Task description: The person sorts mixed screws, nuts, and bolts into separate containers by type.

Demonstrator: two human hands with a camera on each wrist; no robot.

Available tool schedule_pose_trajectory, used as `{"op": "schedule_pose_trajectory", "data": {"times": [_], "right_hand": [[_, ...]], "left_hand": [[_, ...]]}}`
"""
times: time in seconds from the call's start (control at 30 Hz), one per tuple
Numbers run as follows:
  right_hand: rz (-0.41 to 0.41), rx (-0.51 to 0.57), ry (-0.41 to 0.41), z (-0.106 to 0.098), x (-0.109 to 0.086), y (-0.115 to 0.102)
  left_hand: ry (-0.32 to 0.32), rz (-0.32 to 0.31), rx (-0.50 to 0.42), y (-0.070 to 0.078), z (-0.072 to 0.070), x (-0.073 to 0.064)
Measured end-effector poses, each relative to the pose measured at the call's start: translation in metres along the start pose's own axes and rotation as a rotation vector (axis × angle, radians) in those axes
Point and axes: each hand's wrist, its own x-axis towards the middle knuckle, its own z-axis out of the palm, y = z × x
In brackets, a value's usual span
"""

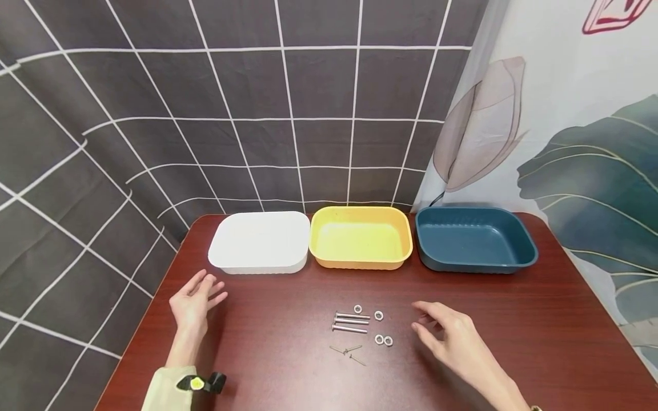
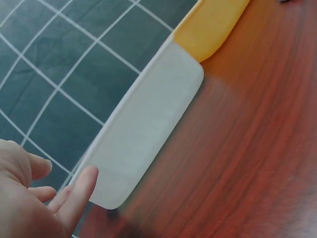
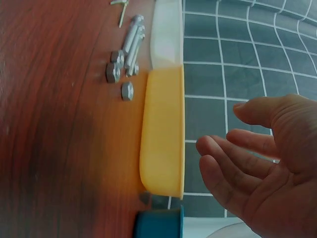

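My left hand hovers at the left side of the table, just in front of the white bin, fingers relaxed and holding nothing. On the right, my right hand hangs over the table with fingers loosely bent and nothing in them. Between the hands, nearer the right one, lie three long silver bolts side by side. Several hex nuts are scattered at the bolts' right end and just above them. Closer to me are three small thin screws. In the right wrist view the nuts and bolts appear beyond the fingers.
A yellow bin stands in the middle of the back row, beside the white one. To its right is a dark blue bin. A grey gridded cloth hangs behind the reddish-brown table, with a leaf-patterned cloth at right.
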Motion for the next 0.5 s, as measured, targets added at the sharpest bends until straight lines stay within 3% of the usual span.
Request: {"op": "schedule_pose_trajectory", "data": {"times": [0.27, 0.5], "right_hand": [[-0.038, 0.135, 0.006, 0.017, -0.003, -0.006], [-0.032, 0.226, 0.006, 0.036, -0.006, -0.014]], "left_hand": [[0.089, -0.024, -0.062, 0.002, 0.002, 0.023], [0.102, -0.071, -0.062, 0.006, 0.007, 0.036]]}}
